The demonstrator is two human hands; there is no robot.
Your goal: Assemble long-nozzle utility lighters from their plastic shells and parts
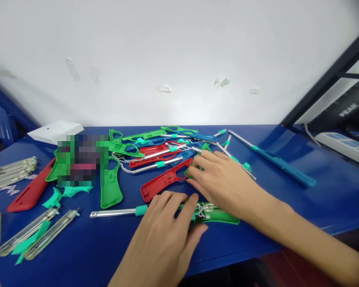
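Note:
A green half-shell of a long-nosed lighter (224,216) lies near the table's front edge. A metal tube (113,213) wrapped in teal tape sticks out to its left, and a clear fuel tank and white wires show inside. My left hand (164,231) is closed over its middle, thumb on the near side. Just beyond, my right hand (221,179) reaches into the pile with bent fingers, closed around a green shell piece (207,148) that it mostly hides. A red half-shell (161,182) lies beside those fingertips.
Green, red and blue shells and taped metal tubes (170,161) are heaped toward the wall. Clear fuel tanks (52,235) and a red shell (32,191) lie left. A blue lighter (281,163) rests right, near a power strip (344,147). A white box (55,131) stands back left.

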